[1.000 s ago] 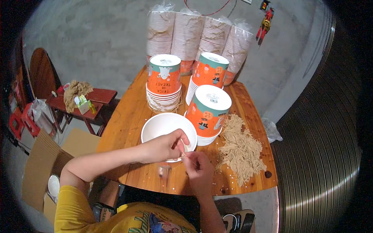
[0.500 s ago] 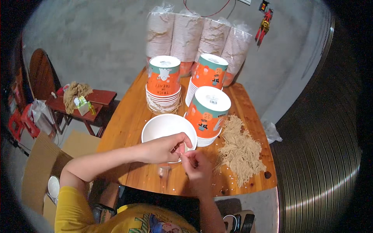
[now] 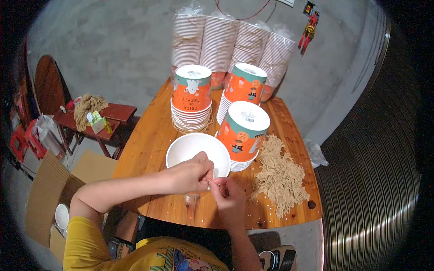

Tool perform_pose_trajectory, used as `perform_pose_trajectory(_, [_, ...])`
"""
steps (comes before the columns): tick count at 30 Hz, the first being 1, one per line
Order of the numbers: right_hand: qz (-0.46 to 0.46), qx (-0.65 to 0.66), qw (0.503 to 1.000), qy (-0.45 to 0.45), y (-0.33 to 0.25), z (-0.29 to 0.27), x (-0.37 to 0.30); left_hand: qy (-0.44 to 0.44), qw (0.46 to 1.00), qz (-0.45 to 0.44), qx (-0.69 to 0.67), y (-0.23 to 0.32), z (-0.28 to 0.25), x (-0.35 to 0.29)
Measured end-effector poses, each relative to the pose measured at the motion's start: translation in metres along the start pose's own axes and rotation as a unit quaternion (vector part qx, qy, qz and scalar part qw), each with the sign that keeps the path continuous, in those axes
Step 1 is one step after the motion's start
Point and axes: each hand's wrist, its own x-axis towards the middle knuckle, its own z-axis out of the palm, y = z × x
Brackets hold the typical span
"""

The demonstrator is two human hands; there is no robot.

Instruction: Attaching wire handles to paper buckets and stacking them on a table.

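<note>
A white paper bucket [image 3: 194, 147] stands near the front of the table with its round white inside showing. Over its near rim my left hand [image 3: 192, 174] is closed, knuckles up. My right hand [image 3: 229, 198] meets it just to the right, thumb and fingers pinched. The fingertips of both hands touch at a tiny pale thing, perhaps the end of a strand, too small to make out. Right of my right hand lies a loose pile of tan strings [image 3: 281, 178]. A stack of upside-down orange and green printed buckets [image 3: 244, 135] stands just behind.
Two more upside-down bucket stacks, a left one [image 3: 192, 97] with tan loops around it and a right one [image 3: 246, 86], stand farther back. Behind are tall bagged stacks [image 3: 219, 43]. A small clear cup [image 3: 191, 198] sits near the wooden table's [image 3: 153, 135] front edge. A cardboard box [image 3: 52, 192] is at left.
My left hand's fingers have curled in more tightly, and its raised index finger has come down. Both hands stay together at the bucket's near rim.
</note>
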Motion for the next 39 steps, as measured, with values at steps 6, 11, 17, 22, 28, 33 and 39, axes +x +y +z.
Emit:
perform_pose_trajectory(6, [-0.085, -0.057, 0.992, 0.072, -0.004, 0.004, -0.005, 0.102, 0.992, 0.029, 0.071, 0.011, 0.015, -0.01])
perform_pose_trajectory(11, [-0.092, -0.086, 0.988, 0.09, -0.007, 0.006, -0.008, 0.119, 0.989, 0.025, 0.078, 0.008, 0.02, -0.012])
perform_pose_trajectory(17, [-0.131, -0.12, 0.98, 0.085, -0.01, 0.007, -0.01, 0.138, 0.99, -0.009, -0.017, 0.004, 0.024, -0.014])
perform_pose_trajectory(22, [-0.139, -0.126, 0.979, 0.084, -0.009, 0.006, -0.011, 0.141, 0.989, -0.001, -0.033, 0.005, 0.024, -0.013])
perform_pose_trajectory(28, [-0.031, -0.003, 0.997, 0.067, -0.007, 0.006, -0.012, 0.121, 0.99, 0.017, -0.066, 0.012, 0.021, -0.014])
perform_pose_trajectory(33, [-0.005, 0.053, 0.994, 0.099, 0.008, 0.009, -0.012, 0.099, 0.99, 0.023, -0.1, 0.009, 0.022, -0.011])
perform_pose_trajectory(39, [-0.059, -0.011, 0.993, 0.105, -0.001, 0.002, -0.009, 0.076, 0.986, 0.004, -0.146, 0.003, 0.021, -0.007])
